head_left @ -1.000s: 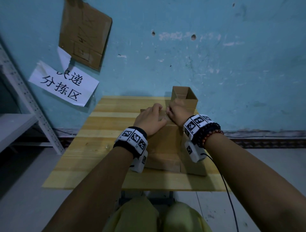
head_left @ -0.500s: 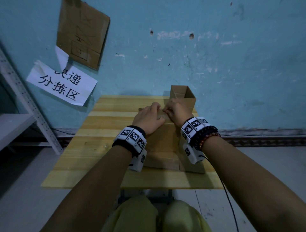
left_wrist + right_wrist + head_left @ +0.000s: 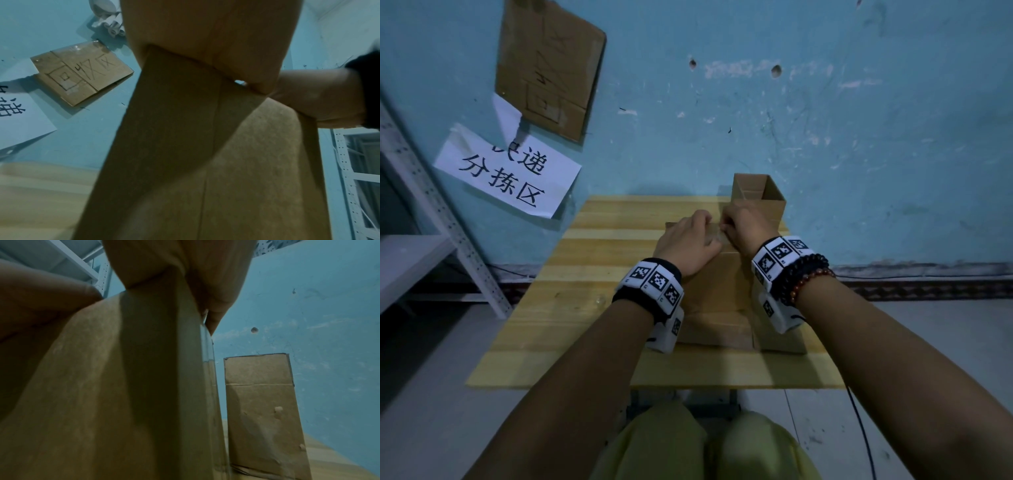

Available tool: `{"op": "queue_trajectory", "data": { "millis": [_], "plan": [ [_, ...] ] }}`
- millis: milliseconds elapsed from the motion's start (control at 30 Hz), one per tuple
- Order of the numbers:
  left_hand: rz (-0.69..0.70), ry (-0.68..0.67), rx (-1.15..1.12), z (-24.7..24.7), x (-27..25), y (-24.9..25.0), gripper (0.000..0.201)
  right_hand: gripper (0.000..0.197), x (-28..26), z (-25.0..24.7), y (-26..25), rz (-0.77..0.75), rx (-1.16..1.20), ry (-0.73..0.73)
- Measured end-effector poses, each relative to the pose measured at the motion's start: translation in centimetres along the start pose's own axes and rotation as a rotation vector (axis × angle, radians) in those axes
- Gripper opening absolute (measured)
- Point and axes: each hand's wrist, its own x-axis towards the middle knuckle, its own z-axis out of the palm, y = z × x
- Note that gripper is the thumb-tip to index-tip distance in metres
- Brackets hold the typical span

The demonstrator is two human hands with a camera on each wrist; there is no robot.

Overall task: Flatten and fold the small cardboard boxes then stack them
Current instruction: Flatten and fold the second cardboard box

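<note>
Both hands have barely shifted since a second ago; they sit at the same far edge of the cardboard box (image 3: 717,284), only the camera has eased a touch. The left hand (image 3: 688,245) lies on top of the box, fingers curled over its far edge and gripping it. The right hand (image 3: 746,226) is just beside it, fingertips nearly touching the left's, fingers bent down onto the same edge where a strip of clear tape (image 3: 207,344) runs; the right wrist view shows a fingertip (image 3: 213,321) pressed at that taped corner, so it is holding the box too.

Just beyond the right fingers stands a second box (image 3: 758,197), upright, open at the top, plain brown with a creased side.

Everything rests on a pale wooden table (image 3: 571,308) of light and darker slats, pushed against a scuffed blue wall (image 3: 825,137). Up and left of the fingers hang a brown cardboard sign (image 3: 549,65) with marker strokes and a white paper notice (image 3: 508,171) with black characters. Far left, a white perforated metal shelf (image 3: 431,212).
</note>
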Motion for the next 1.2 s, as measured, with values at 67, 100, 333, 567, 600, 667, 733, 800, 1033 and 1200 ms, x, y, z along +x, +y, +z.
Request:
{"op": "queue_trajectory", "data": {
  "millis": [67,100,333,567,600,667,733,800,1033,1200],
  "plan": [
    [0.000,-0.003,0.000,0.0,0.0,0.0,0.050,0.016,0.0,0.1,0.1,0.003,0.008,-0.010],
    [0.000,-0.004,0.001,0.1,0.1,0.1,0.051,0.014,0.0,0.1,0.2,0.004,0.018,-0.011],
    [0.003,-0.004,-0.002,0.1,0.1,0.0,0.050,0.020,-0.3,0.5,0.7,-0.014,0.098,0.045],
    [0.019,-0.017,0.007,0.0,0.0,0.0,0.047,0.016,-0.4,0.8,1.1,-0.074,0.166,0.104],
    [0.036,-0.024,0.017,0.0,0.0,0.0,0.046,0.013,-0.5,0.8,1.2,-0.081,0.172,0.112],
    [0.081,-0.036,0.046,0.0,0.0,0.0,0.043,0.018,-0.6,0.8,1.3,-0.077,0.189,0.128],
    [0.095,-0.038,0.053,-0.1,0.0,0.1,0.041,0.021,-0.6,1.0,1.3,-0.081,0.183,0.126],
    [0.094,-0.040,0.054,-0.1,-0.1,0.0,0.041,0.016,-0.5,1.1,1.3,-0.078,0.161,0.122],
    [0.109,-0.050,0.054,-0.1,-0.1,0.0,0.040,0.016,-1.0,0.8,1.4,-0.024,0.237,0.120],
    [0.127,-0.056,0.055,0.0,-0.2,-0.1,0.039,0.021,-1.1,1.0,1.4,0.018,0.270,0.118]
  ]
}}
